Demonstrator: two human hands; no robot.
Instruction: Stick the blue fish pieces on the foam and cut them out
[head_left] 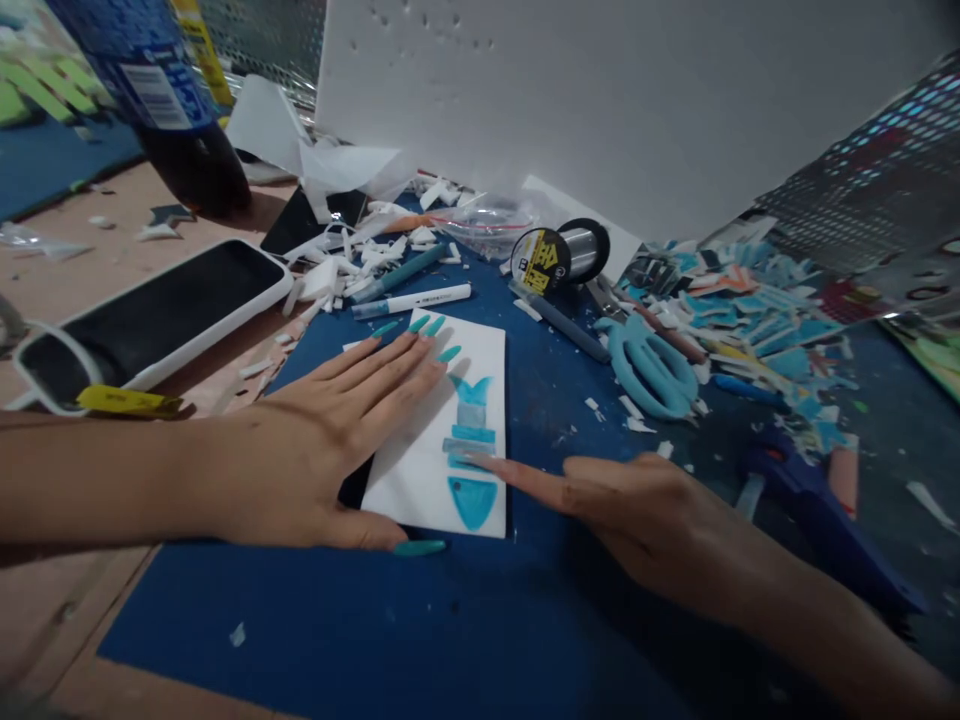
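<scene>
My left hand (330, 440) lies flat with its fingers stretched out, holding down the left side of a white foam board (427, 500). Blue and grey-blue pieces run down the board in the shape of a fish: a forked tail (472, 390), several short strips (472, 418) and a rounded head piece (472, 502) with a dark dot. From the right comes my right hand (637, 510), its index finger extended and the other fingers curled. That fingertip touches the strips just above the head piece. Nothing is gripped in either hand.
A blue mat (315, 620) lies underneath. Behind the board are a white marker (420, 299), a wire spool (551, 258), blue-handled scissors (652, 365) and white scraps. A phone (165, 310) and dark drink bottle (191, 160) stand left; a purple glue gun (825, 520) lies right.
</scene>
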